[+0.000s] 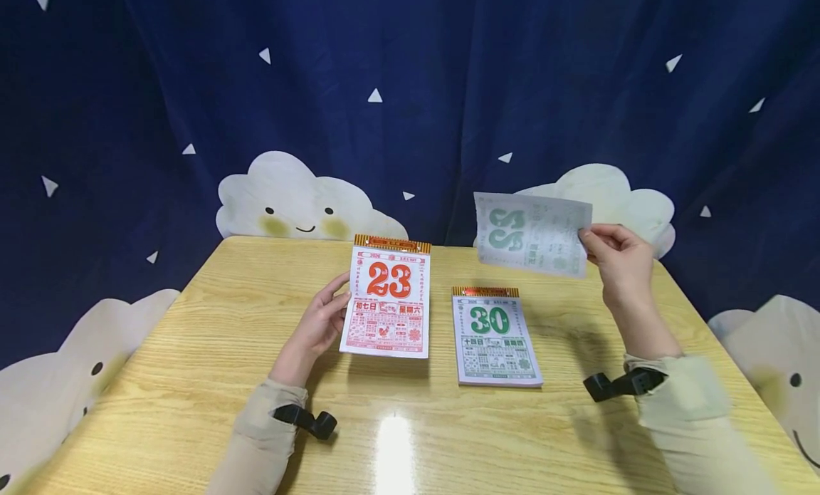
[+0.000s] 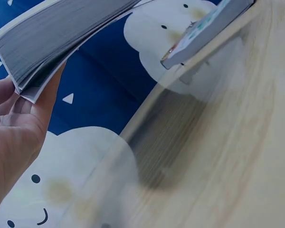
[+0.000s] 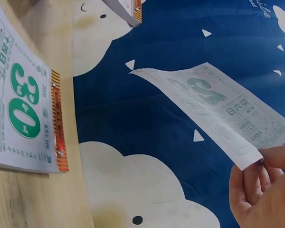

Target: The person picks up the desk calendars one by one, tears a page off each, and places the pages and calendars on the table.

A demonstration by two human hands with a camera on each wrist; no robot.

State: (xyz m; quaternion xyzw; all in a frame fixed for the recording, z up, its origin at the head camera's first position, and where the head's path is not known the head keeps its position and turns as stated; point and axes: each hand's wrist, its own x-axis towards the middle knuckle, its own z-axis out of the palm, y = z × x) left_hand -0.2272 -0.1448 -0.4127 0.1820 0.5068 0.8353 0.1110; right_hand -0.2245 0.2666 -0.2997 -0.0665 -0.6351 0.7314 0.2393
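Observation:
My left hand (image 1: 323,317) grips the left edge of a thick tear-off calendar (image 1: 386,299) whose top page reads a red 23. In the left wrist view the stack of pages (image 2: 61,35) fans slightly above the thumb and fingers of that hand (image 2: 19,128). Up at the right, my right hand (image 1: 621,263) pinches one loose thin calendar page (image 1: 534,231) by its edge; green print shows through it. The same page (image 3: 218,104) hangs curved from the fingertips in the right wrist view. A second calendar (image 1: 496,338), with a green 30 on top, lies on the table between the hands.
The light wooden table (image 1: 192,381) ends at a dark blue curtain (image 1: 435,89) with white triangles and smiling clouds (image 1: 301,203). Each forearm wears a black wrist camera, the left one (image 1: 307,420) and the right one (image 1: 624,384).

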